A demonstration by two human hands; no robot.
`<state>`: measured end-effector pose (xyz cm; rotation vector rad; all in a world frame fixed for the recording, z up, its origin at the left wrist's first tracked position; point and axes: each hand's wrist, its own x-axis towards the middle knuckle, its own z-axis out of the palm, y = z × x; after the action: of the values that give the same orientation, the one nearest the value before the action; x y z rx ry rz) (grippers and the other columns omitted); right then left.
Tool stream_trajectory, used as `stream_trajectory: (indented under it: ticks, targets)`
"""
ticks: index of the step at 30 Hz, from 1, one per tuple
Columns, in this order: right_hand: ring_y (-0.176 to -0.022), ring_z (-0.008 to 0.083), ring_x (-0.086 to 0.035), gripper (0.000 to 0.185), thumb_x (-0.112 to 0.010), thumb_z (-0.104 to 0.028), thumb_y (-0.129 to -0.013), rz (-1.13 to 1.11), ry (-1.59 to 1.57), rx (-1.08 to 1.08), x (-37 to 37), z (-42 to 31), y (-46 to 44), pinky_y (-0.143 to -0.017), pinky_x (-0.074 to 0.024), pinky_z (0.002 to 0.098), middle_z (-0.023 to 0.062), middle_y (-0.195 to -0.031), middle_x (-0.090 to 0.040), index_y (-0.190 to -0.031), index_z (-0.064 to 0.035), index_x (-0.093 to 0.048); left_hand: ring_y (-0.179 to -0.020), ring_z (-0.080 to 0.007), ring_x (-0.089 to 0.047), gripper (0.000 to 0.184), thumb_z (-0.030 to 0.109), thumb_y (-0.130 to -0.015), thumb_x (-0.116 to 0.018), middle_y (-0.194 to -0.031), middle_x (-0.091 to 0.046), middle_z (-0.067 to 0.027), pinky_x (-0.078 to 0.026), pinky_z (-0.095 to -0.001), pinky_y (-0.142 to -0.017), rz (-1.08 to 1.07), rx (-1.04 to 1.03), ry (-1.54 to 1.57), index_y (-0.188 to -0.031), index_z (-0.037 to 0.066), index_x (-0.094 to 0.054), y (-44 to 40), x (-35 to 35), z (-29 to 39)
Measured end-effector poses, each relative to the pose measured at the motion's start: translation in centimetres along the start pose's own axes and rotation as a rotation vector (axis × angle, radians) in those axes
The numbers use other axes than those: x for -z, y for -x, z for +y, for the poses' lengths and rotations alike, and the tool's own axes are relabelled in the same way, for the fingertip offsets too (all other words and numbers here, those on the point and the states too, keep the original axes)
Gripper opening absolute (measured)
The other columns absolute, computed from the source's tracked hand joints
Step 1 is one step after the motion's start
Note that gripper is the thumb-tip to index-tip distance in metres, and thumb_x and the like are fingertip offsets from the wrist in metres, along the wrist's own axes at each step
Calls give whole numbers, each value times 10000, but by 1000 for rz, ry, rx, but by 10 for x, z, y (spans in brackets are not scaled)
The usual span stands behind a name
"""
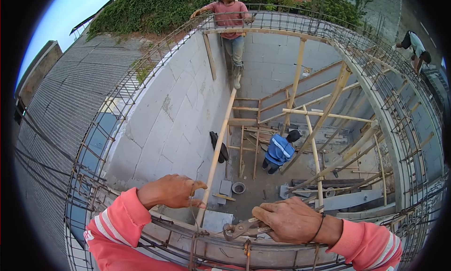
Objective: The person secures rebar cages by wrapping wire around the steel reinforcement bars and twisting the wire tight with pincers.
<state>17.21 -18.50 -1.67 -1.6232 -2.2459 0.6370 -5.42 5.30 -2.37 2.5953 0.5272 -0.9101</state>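
Note:
My left hand (173,191) is curled at the lower left, index finger and thumb slightly apart, with a thin wire (194,212) running from its fingers down to the rebar. In my right hand (293,220) is a pair of pincers (243,229), gripped by the handles, jaws pointing left. The jaws are just above the horizontal rebar cage (225,252) along the wall top in front of me. A tied upright bar (247,250) stands under the pincers. A gap separates the pincers from my left hand.
Below is a deep room with a person in blue (280,149), a bucket (238,188) and timber props (329,111). A long pole (221,151) slants toward a person in red (231,17) opposite. Another person (416,47) bends at right. A corrugated roof (70,87) lies left.

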Motion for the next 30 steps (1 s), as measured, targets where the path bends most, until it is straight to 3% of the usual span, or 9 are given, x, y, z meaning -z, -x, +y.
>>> stream_trajectory:
  ticks: [2,5,10,12,18,20,24,27,30]
  targets:
    - [-813,367,-682,359,-690,-147,-807,-27,12,-5,-2,2,-1,-614,-516,475,140,-945,-639,-1116,-26,-555,-1057,-370,-686,773,681,-916,-577,-1092,-739,-153,-530,-499,-917,6,-2,-2,-1410,87,-547,0,-1,-1]
    - [-809,390,-686,311,-620,-122,-839,0,-5,10,-3,2,0,-634,-532,491,156,-913,-652,-1124,-15,-554,-1066,-368,-682,763,685,-916,-573,-1096,-739,-144,-530,-498,-919,10,3,2,-1398,94,-554,0,-1,-1]
    - [-791,403,-681,285,-609,-129,-846,30,-23,6,-7,5,1,-641,-525,503,171,-910,-658,-1099,-10,-547,-1027,-357,-695,709,653,-918,-600,-1080,-741,-139,-541,-477,-896,58,-41,-54,-1369,107,-571,1,-3,-2]
    - [-786,409,-678,276,-602,-130,-848,86,-42,-33,-11,6,3,-647,-520,512,175,-907,-660,-1089,-7,-544,-1000,-407,-685,666,605,-918,-627,-1004,-741,-164,-541,-485,-876,91,-53,29,-1357,107,-571,3,0,0]
    - [-786,431,-671,241,-594,-139,-839,171,-93,16,-24,13,2,-671,-504,532,187,-880,-660,-1032,0,-553,-931,-366,-708,631,584,-899,-673,-956,-749,-134,-550,-456,-833,91,-103,5,-1318,119,-594,-1,0,0]
    - [-812,398,-668,323,-627,-138,-793,155,-41,77,-23,12,2,-649,-500,508,152,-868,-646,-1078,-10,-546,-911,-348,-716,625,580,-901,-676,-931,-748,-134,-553,-445,-814,94,-108,-22,-1315,119,-598,0,3,4]
    - [-804,402,-666,255,-620,-133,-802,146,11,50,-26,11,-2,-651,-494,501,155,-818,-648,-1019,-8,-574,-891,-276,-737,627,470,-896,-743,-983,-761,-111,-566,-391,-805,68,-47,-60,-1330,45,-587,-2,0,0]
    - [-807,404,-666,210,-619,-136,-809,180,-3,73,-29,13,-4,-659,-493,509,167,-803,-651,-969,-3,-589,-808,-275,-715,528,238,-940,-710,-1002,-740,-157,-564,-398,-731,76,-124,120,-1406,66,-531,-6,-12,-22]
    - [-813,402,-668,207,-621,-143,-819,144,9,71,-27,12,-4,-667,-490,521,172,-821,-657,-968,-3,-590,-822,-278,-719,519,215,-942,-703,-1002,-741,-154,-567,-396,-733,70,-113,92,-1411,77,-526,-6,-10,-19]
